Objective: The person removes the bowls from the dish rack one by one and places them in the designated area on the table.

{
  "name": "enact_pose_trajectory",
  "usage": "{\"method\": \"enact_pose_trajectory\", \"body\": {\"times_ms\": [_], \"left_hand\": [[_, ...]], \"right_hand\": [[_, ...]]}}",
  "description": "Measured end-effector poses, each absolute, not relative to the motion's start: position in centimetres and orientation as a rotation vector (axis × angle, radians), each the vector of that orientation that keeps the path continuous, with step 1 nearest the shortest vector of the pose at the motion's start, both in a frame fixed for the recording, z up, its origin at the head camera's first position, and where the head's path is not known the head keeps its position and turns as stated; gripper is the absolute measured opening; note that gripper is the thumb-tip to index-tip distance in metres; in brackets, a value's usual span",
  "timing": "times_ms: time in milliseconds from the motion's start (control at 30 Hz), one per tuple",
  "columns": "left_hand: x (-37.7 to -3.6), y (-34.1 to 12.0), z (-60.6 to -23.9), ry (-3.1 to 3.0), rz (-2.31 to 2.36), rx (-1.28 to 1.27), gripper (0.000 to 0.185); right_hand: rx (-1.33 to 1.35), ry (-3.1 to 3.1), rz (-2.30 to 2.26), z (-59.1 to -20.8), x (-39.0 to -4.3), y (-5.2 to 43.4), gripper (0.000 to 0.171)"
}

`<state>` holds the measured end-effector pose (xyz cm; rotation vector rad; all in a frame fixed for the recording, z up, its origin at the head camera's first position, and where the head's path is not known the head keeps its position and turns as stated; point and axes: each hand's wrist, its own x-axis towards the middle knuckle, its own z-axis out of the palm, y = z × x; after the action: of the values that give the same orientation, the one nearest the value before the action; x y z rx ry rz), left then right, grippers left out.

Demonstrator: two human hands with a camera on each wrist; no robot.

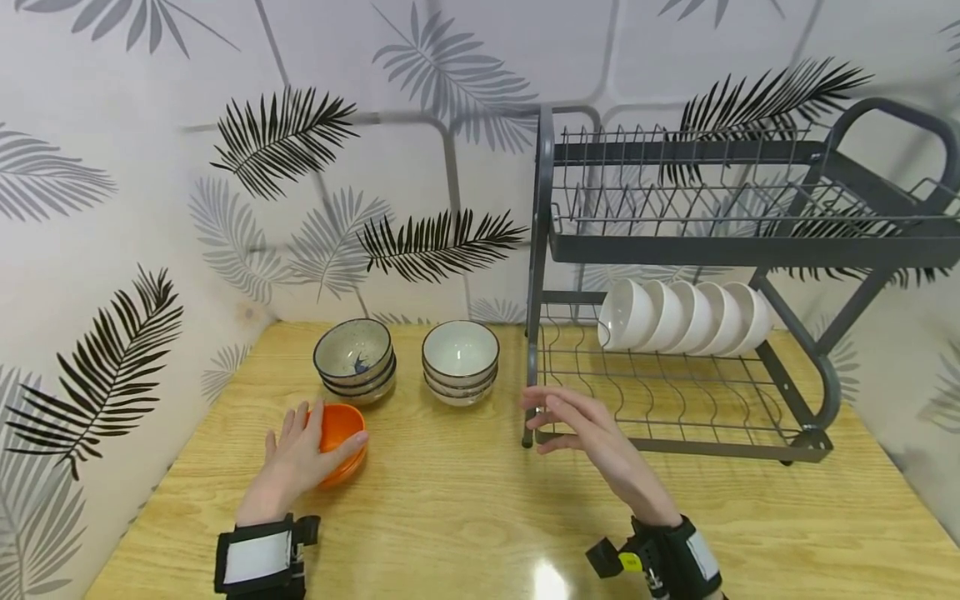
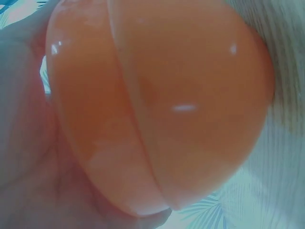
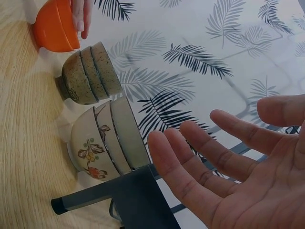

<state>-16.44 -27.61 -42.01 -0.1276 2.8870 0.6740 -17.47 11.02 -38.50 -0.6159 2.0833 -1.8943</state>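
Head view: wooden table [image 1: 465, 517], leaf-print walls [image 1: 112, 208]; left grip [image 1: 296, 454] holds orange bowls [image 1: 341, 429].

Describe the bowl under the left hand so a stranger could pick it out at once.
Start at the grey dish rack and look left across the wooden table, past two stacks of ceramic bowls. Nearest the front edge sits the orange bowl, gripped by the left hand: the only bright, plain-coloured one.

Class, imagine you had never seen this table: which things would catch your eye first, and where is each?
The orange bowls at the table's front left stand out, gripped by the left hand. On the right, five white bowls stand on edge in the dark rack's lower tier. The right hand hangs open before the rack.
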Motion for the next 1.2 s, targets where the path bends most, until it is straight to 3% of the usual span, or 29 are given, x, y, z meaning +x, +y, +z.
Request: {"method": "enact_pose_trajectory", "body": {"times_ms": [433,833,1200], "left_hand": [[-16.4,-27.5,-42.2,2.842,0.777,-0.131,0.113],[-16.4,-27.7,-42.1,2.848,0.767,-0.124,0.111],[-16.0,-26.6,-41.1,3.003,0.770,0.008,0.108]], "right_hand": [[-0.584,2.289,-1.917,-37.5,-18.9,13.8,0.048],[-0.350,2.800,-1.413,-34.1,-23.8,17.3,0.052],[-0.221,3.056,-1.068,-34.0,-27.6,17.5,0.064]]}}
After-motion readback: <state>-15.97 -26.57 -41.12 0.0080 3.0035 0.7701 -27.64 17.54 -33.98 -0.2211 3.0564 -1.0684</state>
